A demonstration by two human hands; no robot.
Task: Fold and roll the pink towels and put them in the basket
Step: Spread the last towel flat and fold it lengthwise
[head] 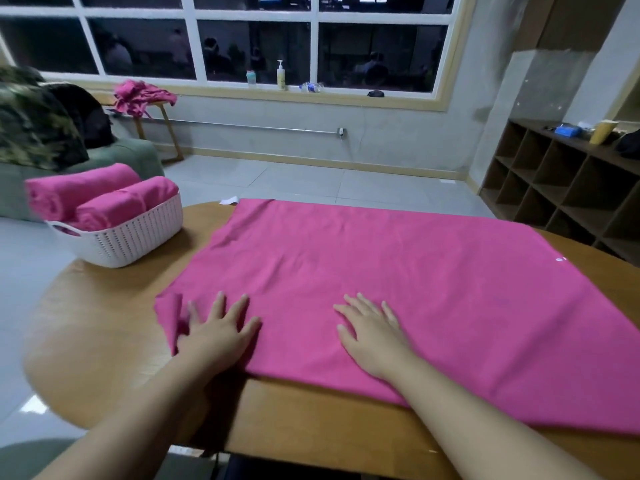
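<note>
A large pink towel [398,282] lies spread flat across the wooden table [104,323], with its near left corner slightly rumpled. My left hand [218,330] rests flat on that corner with fingers spread. My right hand [374,334] presses flat on the towel near its front edge, fingers straight. A white woven basket [138,233] stands at the table's far left and holds two rolled pink towels [83,188].
A heap of pink cloth [142,93] lies on a small wooden stand by the window. A green sofa [114,157] sits behind the basket. Brown cubby shelves [561,188] stand at the right. Bottles line the windowsill.
</note>
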